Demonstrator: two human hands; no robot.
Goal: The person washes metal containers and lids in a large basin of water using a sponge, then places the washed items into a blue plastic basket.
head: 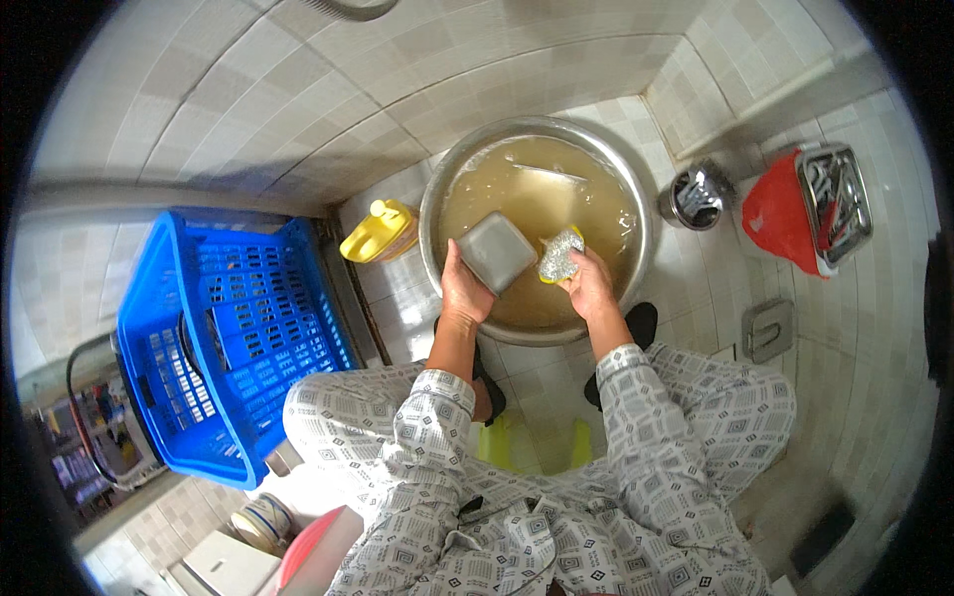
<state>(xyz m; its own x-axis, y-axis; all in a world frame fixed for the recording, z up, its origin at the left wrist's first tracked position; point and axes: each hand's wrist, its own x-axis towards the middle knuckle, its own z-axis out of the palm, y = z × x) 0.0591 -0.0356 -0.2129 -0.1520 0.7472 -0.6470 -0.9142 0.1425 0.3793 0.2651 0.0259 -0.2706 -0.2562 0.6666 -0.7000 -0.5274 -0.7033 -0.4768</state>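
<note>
Over a large round metal basin (639,223) of cloudy brownish water, my left hand (466,287) grips a square metal container (498,252) by its left edge. A silvery scouring sponge with a yellow rim (560,255) is in my right hand (589,281), thumb on top. The sponge is a little to the right of the container, with a gap between them. Farther back in the basin, a pale flat object (555,190) lies partly under the water, its kind unclear. One thin straight edge of it shows at the surface.
Left of the basin stands a yellow plastic jug (384,232), with a blue plastic basket (257,298) beyond it. To the right are a metal cup of utensils (695,197), a red bag (779,212) and a metal tray of cutlery (835,201). A tiled wall (477,82) rises behind.
</note>
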